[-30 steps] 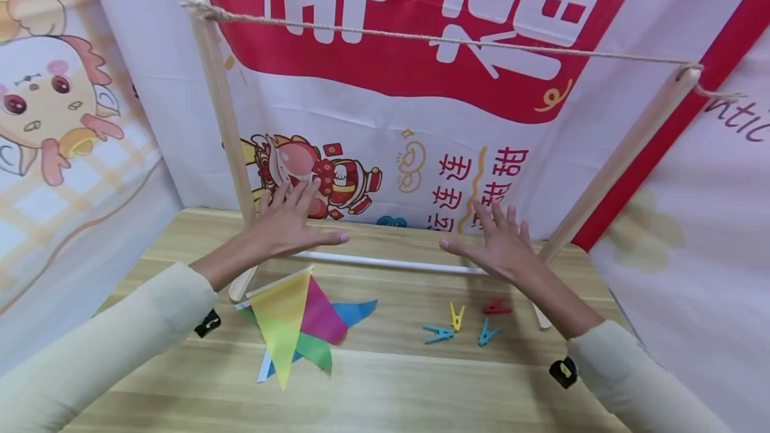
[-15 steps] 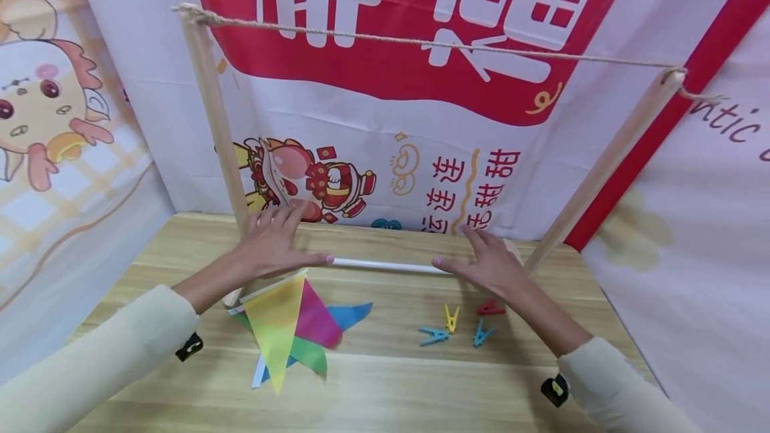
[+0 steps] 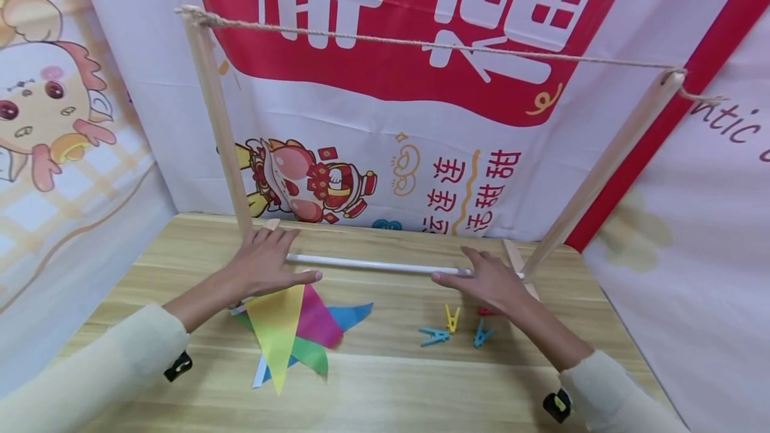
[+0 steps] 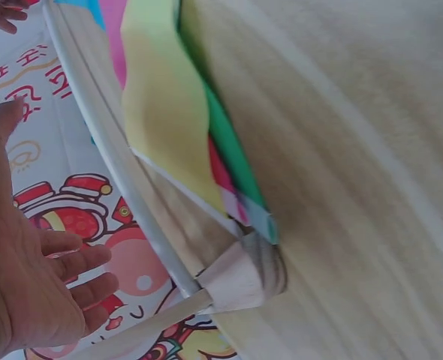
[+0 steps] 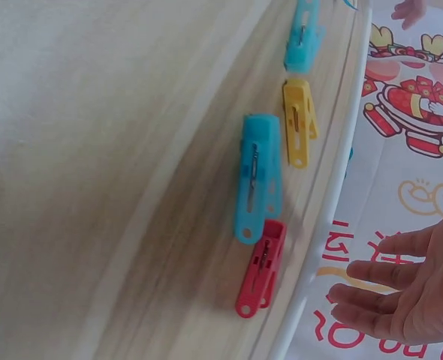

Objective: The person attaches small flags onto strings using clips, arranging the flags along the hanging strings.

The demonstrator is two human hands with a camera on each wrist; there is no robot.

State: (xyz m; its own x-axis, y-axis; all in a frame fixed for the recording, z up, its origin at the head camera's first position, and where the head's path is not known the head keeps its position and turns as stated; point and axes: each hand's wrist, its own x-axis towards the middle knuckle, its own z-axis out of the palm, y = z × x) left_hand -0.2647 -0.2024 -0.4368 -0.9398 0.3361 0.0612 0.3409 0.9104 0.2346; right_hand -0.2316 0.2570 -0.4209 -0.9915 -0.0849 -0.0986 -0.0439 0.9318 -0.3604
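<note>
My left hand is held with fingers spread and nothing in it, above the left foot of a wooden frame. Just in front of it lies a pile of pennants: yellow, magenta, green and blue. My right hand, also spread and holding nothing, overlaps the right end of a white rod in the head view. Several clothespins lie nearby: a yellow one, two blue ones and a red one that my right hand partly covers in the head view.
Two upright wooden posts, left and right, carry a twine string tied between their tops. The white rod joins them low down. A printed cloth hangs behind the wooden table, and another at its left.
Both hands have come down from in front of the printed cloth to lower over the table, fingers still spread. The view has shifted slightly. Pennants and clothespins have not moved.
</note>
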